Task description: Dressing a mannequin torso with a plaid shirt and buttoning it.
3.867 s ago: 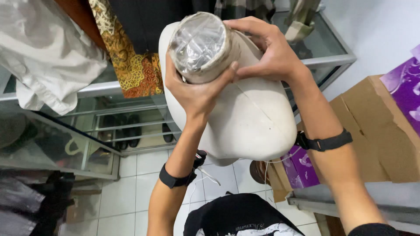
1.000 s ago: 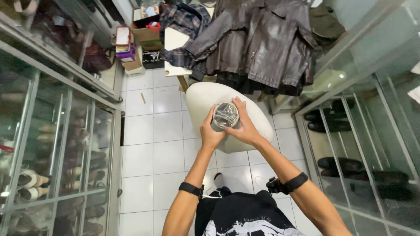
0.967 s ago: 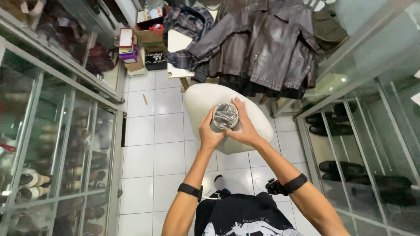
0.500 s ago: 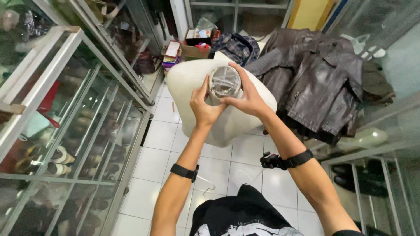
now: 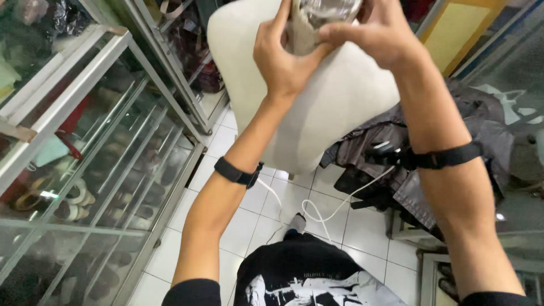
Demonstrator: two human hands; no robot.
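Observation:
I hold up a cream-white mannequin torso (image 5: 334, 107) in front of me, neck end toward the camera. The neck stump (image 5: 326, 14) is wrapped in clear plastic and sits at the top edge of the view. My left hand (image 5: 283, 56) grips the neck from the left, fingers curled up around it. From the right, my right hand (image 5: 379, 34) clasps the same neck, thumb across the plastic. Both forearms wear black bands (image 5: 238, 173) near the wrist.
A glass display cabinet with a white metal frame (image 5: 85, 96) full of shoes stands on the left. Dark leather jackets (image 5: 453, 153) lie heaped on the right. White tiles (image 5: 255, 226) and a white cable (image 5: 317, 212) are below. A yellow panel (image 5: 459, 28) stands at the upper right.
The view has swung round: the cabinet now fills the left and the jackets sit lower right. The torso is closer and higher in view, both hands still on its neck.

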